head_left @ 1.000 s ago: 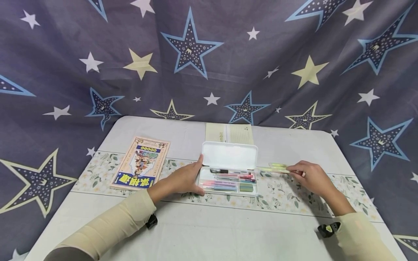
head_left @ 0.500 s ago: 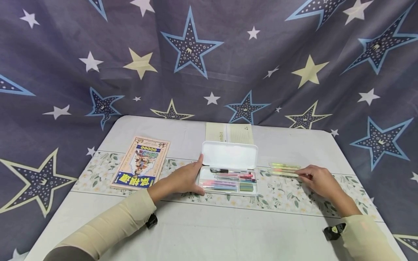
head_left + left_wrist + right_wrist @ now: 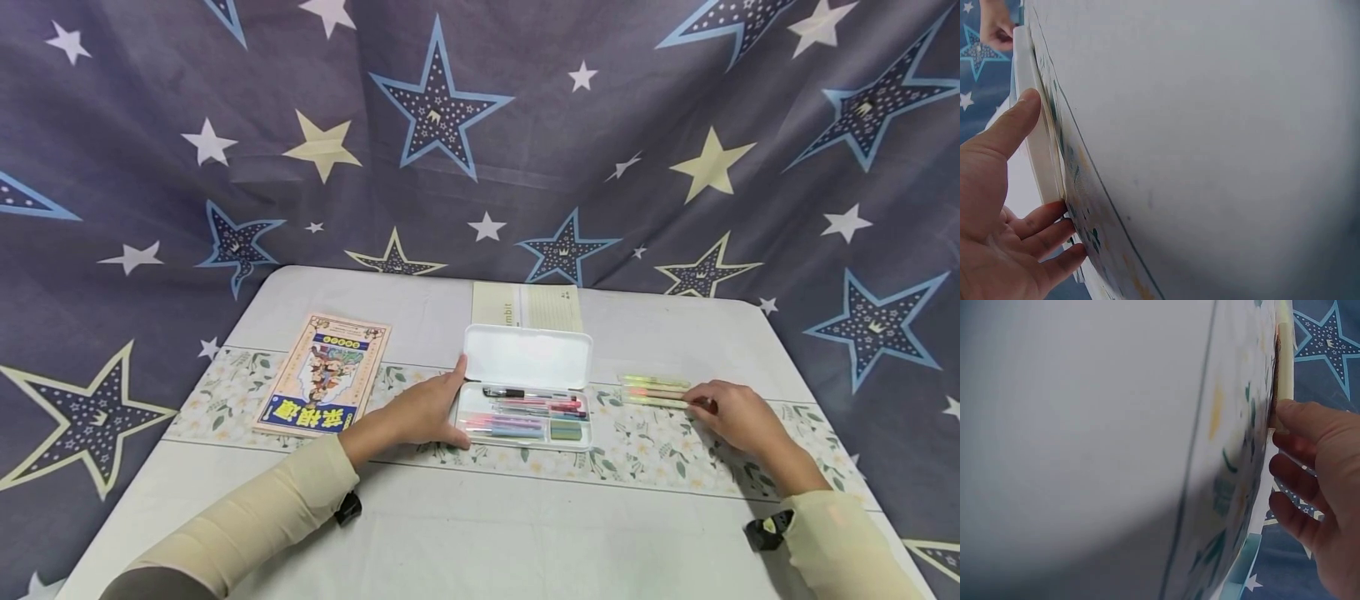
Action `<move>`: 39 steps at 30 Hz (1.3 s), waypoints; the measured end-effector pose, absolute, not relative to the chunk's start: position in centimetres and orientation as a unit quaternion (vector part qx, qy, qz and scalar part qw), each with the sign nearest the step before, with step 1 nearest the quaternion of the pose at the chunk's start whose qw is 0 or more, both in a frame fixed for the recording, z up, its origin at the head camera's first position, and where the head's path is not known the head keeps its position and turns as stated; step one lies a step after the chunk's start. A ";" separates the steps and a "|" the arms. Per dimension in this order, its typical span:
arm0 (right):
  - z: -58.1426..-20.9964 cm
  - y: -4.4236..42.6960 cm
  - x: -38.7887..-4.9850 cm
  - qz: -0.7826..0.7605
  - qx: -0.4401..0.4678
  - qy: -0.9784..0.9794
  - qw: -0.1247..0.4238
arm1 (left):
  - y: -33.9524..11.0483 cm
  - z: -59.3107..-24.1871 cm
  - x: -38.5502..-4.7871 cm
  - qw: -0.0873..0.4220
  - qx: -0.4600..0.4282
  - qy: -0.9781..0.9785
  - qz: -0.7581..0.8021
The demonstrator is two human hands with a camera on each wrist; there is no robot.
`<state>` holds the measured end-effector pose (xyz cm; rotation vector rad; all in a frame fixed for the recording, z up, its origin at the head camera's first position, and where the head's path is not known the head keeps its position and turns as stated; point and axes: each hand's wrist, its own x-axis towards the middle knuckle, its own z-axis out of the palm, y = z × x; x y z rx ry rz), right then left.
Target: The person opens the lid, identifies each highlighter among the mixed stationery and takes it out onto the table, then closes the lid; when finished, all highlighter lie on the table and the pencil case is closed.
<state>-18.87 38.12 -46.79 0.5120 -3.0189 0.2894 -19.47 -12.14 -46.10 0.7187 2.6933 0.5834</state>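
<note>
An open white pencil case (image 3: 528,355) lies mid-table with its lid tipped back. Several pens (image 3: 517,427) and a small greenish block (image 3: 566,430) are inside. My left hand (image 3: 426,408) holds the case at its left end, thumb at the near corner and fingers toward the lid; in the left wrist view the thumb lies along the case's wall (image 3: 1042,156). To the right, slim highlighters (image 3: 651,381) lie side by side in yellow and orange. My right hand (image 3: 731,412) pinches the right end of the nearest, pale yellow highlighter (image 3: 1285,369) between thumb and forefinger.
A comic-style book (image 3: 322,375) lies on the left of the table. Behind the pencil case is a cream notebook (image 3: 551,304). A floral strip (image 3: 645,450) crosses the white tabletop (image 3: 525,533), and a star-patterned curtain (image 3: 525,192) hangs along the back edge.
My right hand has moved right with the pale yellow highlighter, drawing it away from the pencil case until it lies alongside the other highlighters. The left hand has stayed put.
</note>
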 end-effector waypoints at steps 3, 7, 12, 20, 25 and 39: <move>-46.6 38.0 -19.0 0.089 0.148 -0.985 0.022 | -12.2 -46.1 -19.4 0.146 0.251 0.935 0.204; -46.5 37.8 -19.2 0.080 0.131 -0.988 0.013 | -12.2 -46.0 -19.4 0.142 0.255 0.935 0.203; -46.5 37.8 -19.2 0.074 0.128 -0.989 0.016 | -12.2 -46.0 -19.4 0.142 0.257 0.934 0.201; -45.8 37.6 -19.2 0.098 0.144 -0.985 0.020 | -12.2 -46.1 -19.4 0.142 0.254 0.935 0.201; -45.1 36.8 -19.0 0.105 0.160 -0.981 0.021 | -12.2 -46.1 -19.5 0.142 0.255 0.934 0.204; -44.2 33.4 -18.9 0.122 0.201 -0.971 0.048 | -12.2 -46.0 -19.4 0.147 0.252 0.935 0.204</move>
